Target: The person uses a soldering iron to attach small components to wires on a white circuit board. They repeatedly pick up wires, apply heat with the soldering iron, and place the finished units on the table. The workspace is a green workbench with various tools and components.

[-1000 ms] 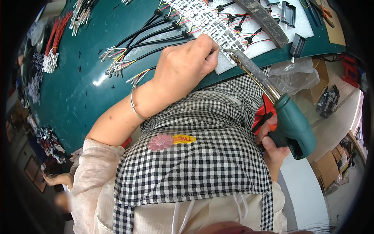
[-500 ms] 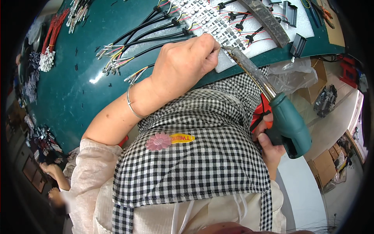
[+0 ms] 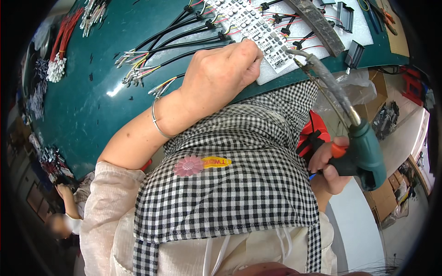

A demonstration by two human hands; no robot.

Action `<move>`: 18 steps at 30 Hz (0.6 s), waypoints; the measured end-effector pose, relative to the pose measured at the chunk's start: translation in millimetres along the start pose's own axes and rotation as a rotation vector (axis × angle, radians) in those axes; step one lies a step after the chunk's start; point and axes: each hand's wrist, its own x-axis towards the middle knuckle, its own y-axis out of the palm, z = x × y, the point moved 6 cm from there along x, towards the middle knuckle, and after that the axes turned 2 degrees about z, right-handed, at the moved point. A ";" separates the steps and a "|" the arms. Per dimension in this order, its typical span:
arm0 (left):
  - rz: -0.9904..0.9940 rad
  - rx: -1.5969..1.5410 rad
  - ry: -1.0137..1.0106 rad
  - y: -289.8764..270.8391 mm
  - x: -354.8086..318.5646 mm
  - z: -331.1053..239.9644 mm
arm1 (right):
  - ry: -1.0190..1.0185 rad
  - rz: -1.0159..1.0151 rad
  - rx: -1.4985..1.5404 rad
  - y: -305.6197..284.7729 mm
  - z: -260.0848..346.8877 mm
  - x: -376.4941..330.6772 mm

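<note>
A: Quick look. Left hand is curled down on the near edge of the white pad, which sits at the near edge of the green counter. Fingertips are pinched tight on sth small; can't make out what, prob. a wire end.

B: And the right hand?

A: Wrapped shut round the handle of the green soldering gun, off the counter's near edge, beside the checked apron. Finger looks to rest on the orange trigger. The long dark barrel runs up to the pad, tip just beside the left fingertips.

B: So the burn risk is obvious.

A: Yep, main worry imo. Tip and fingers are nearly touching; a small slip of either hand and the tip lands on skin. The gun is held far back from the tip, so any wobble at the handle gets bigger at the point.

B: Other stuff?

A: Black cables w/ coloured wire ends fan out across the counter behind the left hand. A swing of the barrel could scorch the insulation. The clear plastic bag hangs under the barrel at the counter edge; it could melt if the barrel dips. Also the pad overhangs the edge a bit, so hard pressure there may tip it.
</note>
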 end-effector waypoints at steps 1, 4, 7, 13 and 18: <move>-0.001 0.012 0.000 -0.3 -0.4 -0.4 | -0.006 -0.005 -0.007 0.1 1.2 1.9; -0.006 0.025 0.009 -1.2 -0.1 -1.8 | -0.005 0.001 0.009 1.0 -0.4 5.1; -0.004 0.015 0.025 0.7 2.2 -2.3 | -0.012 0.016 0.029 2.1 -1.6 7.9; 0.017 0.031 -0.018 -1.5 1.5 -4.5 | -0.033 0.042 0.084 1.1 -1.8 14.5; 0.116 -0.012 -0.098 -16.6 -3.9 -12.1 | -0.058 0.072 0.140 -1.9 -2.2 12.3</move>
